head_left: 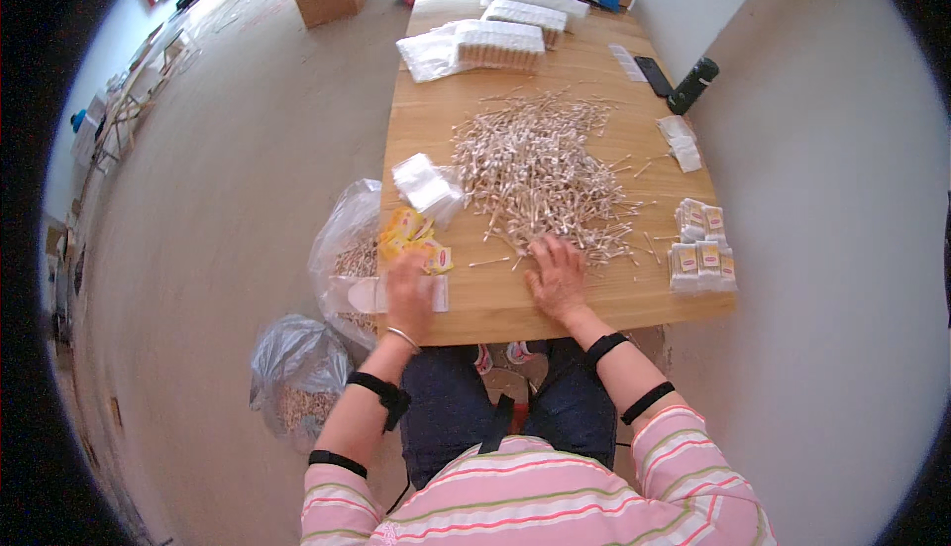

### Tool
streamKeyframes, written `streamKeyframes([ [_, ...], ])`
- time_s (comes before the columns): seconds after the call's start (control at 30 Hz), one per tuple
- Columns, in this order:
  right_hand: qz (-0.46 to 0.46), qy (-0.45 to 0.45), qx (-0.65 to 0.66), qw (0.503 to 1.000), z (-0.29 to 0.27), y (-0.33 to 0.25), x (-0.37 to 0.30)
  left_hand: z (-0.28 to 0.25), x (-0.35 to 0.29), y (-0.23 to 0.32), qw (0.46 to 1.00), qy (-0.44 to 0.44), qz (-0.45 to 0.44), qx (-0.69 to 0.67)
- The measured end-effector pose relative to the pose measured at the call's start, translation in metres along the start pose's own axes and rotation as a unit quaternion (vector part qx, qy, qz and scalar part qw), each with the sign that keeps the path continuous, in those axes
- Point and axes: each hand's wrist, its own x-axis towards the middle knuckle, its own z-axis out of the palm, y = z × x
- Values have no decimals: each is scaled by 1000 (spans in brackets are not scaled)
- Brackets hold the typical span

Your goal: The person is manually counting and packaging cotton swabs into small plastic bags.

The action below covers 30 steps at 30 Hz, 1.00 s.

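A large heap of loose cotton swabs [540, 164] covers the middle of the table. My right hand [558, 276] lies at the near edge of this heap, fingers apart and fingertips touching swabs. At the table's left front, my left hand [408, 298] rests over a small clear plastic bag [368, 295], whose ends show on both sides of it. Its fingers are blurred, so their grip cannot be made out. Just beyond them lie several yellow printed cards [404, 231]. A stack of clear plastic bags [424, 185] sits past the cards.
Filled swab packs [701, 264] stand at the right edge. Farther along that side are a dark bottle [692, 86] and a phone [653, 77]. Bundled swabs [500, 46] sit at the back. Sacks of swabs hang or stand at left, including a grey bag [297, 368] on the floor.
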Motion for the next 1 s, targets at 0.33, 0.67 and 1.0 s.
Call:
streamKeyframes([
  [0.33, 6, 28, -8, 1000, -6, 57, 32, 71, 19, 89, 982, -150, 94, -63],
  [0.67, 406, 194, -29, 892, -8, 73, -17, 84, 23, 90, 990, -26, 63, -125],
  [1.0, 72, 72, 123, 987, 25, 4, -1, 85, 21, 83, 991, -13, 101, -85],
])
